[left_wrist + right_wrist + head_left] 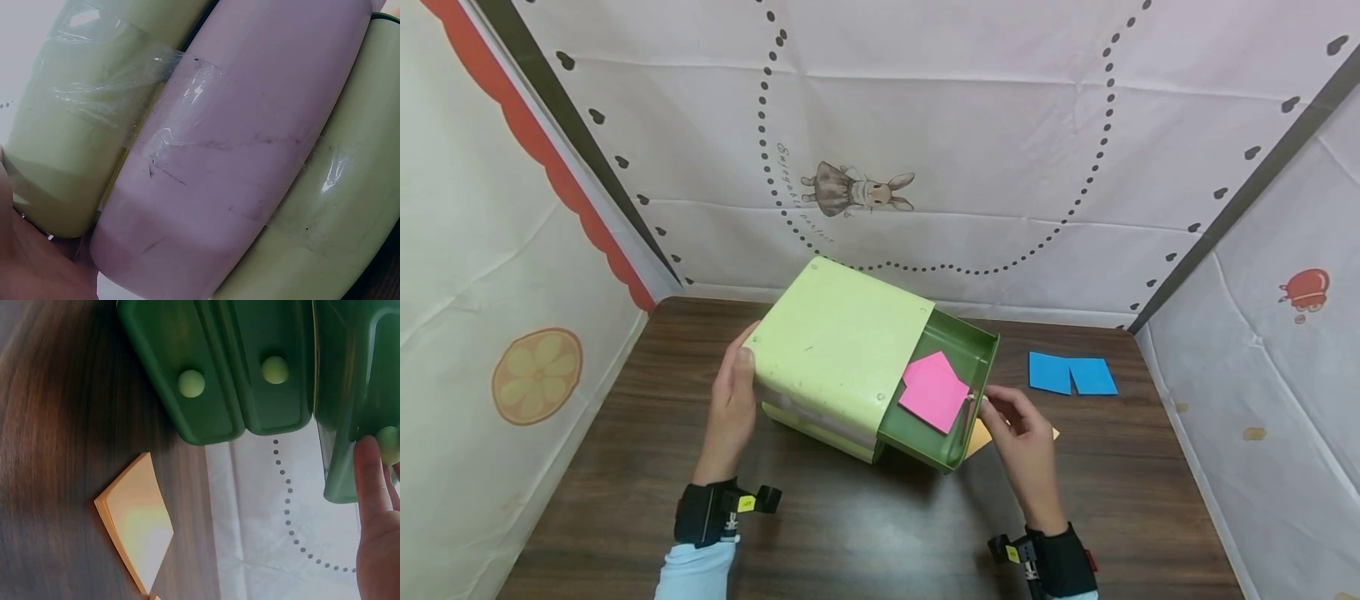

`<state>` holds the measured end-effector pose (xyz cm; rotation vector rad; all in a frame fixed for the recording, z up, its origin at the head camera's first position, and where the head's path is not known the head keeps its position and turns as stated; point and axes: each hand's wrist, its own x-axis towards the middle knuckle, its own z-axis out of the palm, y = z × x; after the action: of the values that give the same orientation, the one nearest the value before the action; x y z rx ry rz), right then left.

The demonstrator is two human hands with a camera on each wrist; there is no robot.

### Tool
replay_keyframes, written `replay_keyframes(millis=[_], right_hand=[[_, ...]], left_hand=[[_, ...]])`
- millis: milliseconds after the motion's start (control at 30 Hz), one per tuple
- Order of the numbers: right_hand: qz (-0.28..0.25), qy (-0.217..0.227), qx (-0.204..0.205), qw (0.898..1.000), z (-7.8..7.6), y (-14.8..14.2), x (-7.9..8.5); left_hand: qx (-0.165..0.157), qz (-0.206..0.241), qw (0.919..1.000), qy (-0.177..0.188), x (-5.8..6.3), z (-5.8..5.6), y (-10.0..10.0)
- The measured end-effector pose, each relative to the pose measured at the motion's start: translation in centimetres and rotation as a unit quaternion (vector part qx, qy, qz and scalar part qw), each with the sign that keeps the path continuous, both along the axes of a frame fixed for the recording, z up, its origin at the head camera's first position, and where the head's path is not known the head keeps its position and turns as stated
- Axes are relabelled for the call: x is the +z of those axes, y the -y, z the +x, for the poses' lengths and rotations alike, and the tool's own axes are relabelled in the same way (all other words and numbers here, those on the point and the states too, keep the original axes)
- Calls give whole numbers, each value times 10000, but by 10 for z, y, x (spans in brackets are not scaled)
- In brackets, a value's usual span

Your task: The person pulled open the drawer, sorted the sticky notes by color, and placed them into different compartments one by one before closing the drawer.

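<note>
A pastel drawer box [842,342] stands at an angle on the table, its top drawer [972,337] pulled out to the right. Inside that green drawer lie pink sticky notes [934,393]. My left hand [732,404] holds the box at its left end, thumb by the upper corner. In the left wrist view the box's pink middle tier [231,137] runs between two light green ones. My right hand [1022,442] is at the front of the open drawer, fingers pinching its round light green knob [389,447]. The two lower drawers [215,406] are closed.
Orange sticky notes [139,525] lie on the table near the drawer front, partly hidden in the head view by the drawer and right hand. Two blue sticky notes [1071,374] lie at the back right. Printed white cloth [970,150] surrounds the wooden table [865,542].
</note>
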<state>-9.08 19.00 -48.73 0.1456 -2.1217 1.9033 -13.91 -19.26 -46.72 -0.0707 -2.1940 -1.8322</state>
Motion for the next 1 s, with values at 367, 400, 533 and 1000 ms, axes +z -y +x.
replay_keyframes(millis=[367,400,533,1000], right_hand=[[-169,-178,-4,9997,-4,3,5],[-149,-176,-14,9997,-4,3,7],[-116,-134,-42,9998,-5,6,11],[0,47,3,10000,-11,18,16]], left_hand=[[-25,-6,10000,80,1,-1,0],[-23,-9,9999,100,1,-1,0],[-42,-25,9999,137,1,-1,0],[-16,2,9997,225,-2,1,1]])
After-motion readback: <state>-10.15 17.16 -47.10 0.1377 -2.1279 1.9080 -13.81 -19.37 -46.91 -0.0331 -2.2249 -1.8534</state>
